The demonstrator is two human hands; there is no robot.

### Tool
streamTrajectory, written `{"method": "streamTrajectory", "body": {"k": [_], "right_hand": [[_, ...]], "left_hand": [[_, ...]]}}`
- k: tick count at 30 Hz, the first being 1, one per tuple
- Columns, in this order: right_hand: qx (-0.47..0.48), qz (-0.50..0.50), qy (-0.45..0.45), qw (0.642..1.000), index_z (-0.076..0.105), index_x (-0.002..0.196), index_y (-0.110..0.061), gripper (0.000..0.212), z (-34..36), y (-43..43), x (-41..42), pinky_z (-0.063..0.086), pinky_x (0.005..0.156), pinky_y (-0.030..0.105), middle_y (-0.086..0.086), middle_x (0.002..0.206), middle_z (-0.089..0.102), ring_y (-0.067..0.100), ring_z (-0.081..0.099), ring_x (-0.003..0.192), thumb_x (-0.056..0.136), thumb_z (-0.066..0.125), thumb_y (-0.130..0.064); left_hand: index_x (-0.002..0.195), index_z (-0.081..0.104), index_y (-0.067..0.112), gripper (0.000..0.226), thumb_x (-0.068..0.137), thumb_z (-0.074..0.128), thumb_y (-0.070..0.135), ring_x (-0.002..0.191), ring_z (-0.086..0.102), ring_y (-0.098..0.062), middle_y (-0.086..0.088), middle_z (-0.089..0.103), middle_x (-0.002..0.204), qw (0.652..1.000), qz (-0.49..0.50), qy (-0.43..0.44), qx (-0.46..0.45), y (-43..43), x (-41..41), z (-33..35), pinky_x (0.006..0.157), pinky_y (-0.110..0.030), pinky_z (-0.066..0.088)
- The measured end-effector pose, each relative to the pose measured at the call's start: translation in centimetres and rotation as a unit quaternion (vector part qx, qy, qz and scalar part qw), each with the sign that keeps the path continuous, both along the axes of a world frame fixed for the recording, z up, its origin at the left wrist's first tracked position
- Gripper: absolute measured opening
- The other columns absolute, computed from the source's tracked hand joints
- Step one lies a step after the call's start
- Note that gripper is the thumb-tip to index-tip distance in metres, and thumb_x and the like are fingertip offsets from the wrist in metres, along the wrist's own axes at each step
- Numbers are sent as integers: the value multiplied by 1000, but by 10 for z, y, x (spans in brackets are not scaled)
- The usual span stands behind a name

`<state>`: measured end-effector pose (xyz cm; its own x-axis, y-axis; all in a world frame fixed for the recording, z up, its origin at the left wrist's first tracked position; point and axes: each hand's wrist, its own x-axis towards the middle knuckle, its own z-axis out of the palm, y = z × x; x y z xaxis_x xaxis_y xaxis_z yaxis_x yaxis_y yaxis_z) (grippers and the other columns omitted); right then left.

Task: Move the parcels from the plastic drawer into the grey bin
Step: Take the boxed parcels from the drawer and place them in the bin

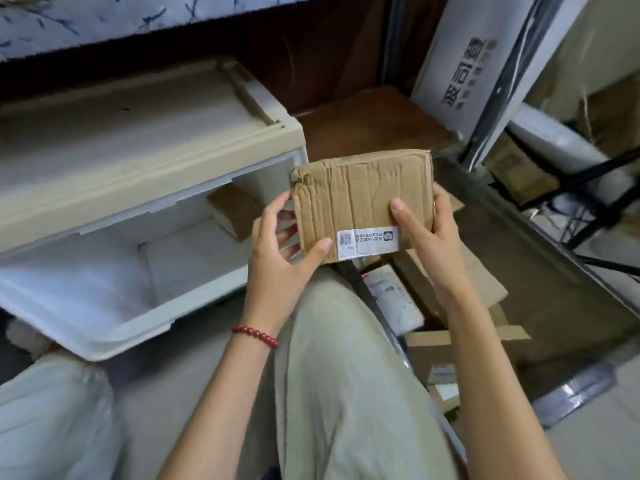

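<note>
One brown parcel (pixel 235 211) lies in the back right corner of the pulled-out white plastic drawer (pixel 114 344). Just right of it, both hands grip a flat cardboard parcel (pixel 367 195) by its lower corners. The left hand (pixel 280 258) wears a red bead bracelet (pixel 255 335); the right hand (pixel 426 230) curls round the other edge. Further right, the grey bin (pixel 540 258) holds several parcels (pixel 460 282).

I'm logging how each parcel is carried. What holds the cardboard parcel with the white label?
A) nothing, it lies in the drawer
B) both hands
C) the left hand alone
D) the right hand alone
B: the left hand grips the cardboard parcel at its left edge, the right hand at its right edge.
</note>
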<state>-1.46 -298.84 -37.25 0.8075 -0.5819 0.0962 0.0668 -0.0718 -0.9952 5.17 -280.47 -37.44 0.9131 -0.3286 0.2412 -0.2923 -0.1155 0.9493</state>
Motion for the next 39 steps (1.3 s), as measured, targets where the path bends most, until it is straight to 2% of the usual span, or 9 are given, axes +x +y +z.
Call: {"method": "streamTrajectory", "body": {"k": [3,8,13,16,19,24,29,31,39], "right_hand": [[-42,-95,9,995,40,132,-35,55,-5,-30,-17,55,88,26,-9,126,47,5,55,113,86,66,-48],[-90,-216,46,971,42,136,-27,60,-24,-63,-45,44,93,21,-5,131,45,5,48,116,85,71,-38],[-66,-323,51,943,42,125,-31,59,-56,-83,-75,47,101,28,-15,122,53,2,53,115,81,75,-9],[-18,-347,43,937,40,121,-31,58,-65,-93,-90,47,96,18,-20,116,53,-1,56,113,81,73,-5],[17,-353,49,934,39,121,-27,54,-70,-100,-98,49,95,18,-17,119,54,-4,57,111,82,74,-16],[63,-400,72,911,44,122,-22,54,-73,-103,-98,49,93,18,-11,121,57,-2,57,110,81,64,-49],[34,-419,92,903,37,125,-37,47,-78,-114,-91,48,87,11,-7,133,51,9,59,115,87,65,-45],[22,-420,95,902,31,135,-43,58,-77,-117,-88,48,89,16,-6,137,50,11,60,113,87,64,-47],[18,-424,87,901,25,147,-40,73,-81,-114,-82,55,89,24,-2,135,50,2,63,104,88,67,-39]], "left_hand": [[131,36,39,69,79,76,20,114,51,1,11,41,135,998,-53,11,10,-45,3,4,90,-20,52],[126,36,34,64,80,76,19,114,55,-1,15,51,125,993,-115,26,14,-107,5,-8,89,-23,52],[119,37,29,59,78,78,21,118,52,-4,5,52,129,981,-185,39,45,-161,2,-31,93,-35,52],[122,34,24,60,80,77,21,109,49,15,11,48,124,971,-228,38,63,-192,1,-34,88,-15,49],[123,34,21,60,80,76,20,91,46,29,15,49,118,961,-263,22,81,-220,5,-38,73,2,41],[133,33,26,79,72,81,39,116,47,5,9,47,136,943,-311,10,116,-250,10,-55,79,5,37],[138,31,38,78,74,74,55,127,41,-9,22,37,132,928,-337,-80,138,-261,17,-61,102,-39,44],[138,33,39,75,76,70,57,126,40,-10,16,39,138,925,-334,-96,154,-266,21,-62,103,-42,43],[141,33,33,74,80,71,49,122,37,-1,11,38,142,920,-355,-86,143,-270,30,-69,90,-8,32]]}}
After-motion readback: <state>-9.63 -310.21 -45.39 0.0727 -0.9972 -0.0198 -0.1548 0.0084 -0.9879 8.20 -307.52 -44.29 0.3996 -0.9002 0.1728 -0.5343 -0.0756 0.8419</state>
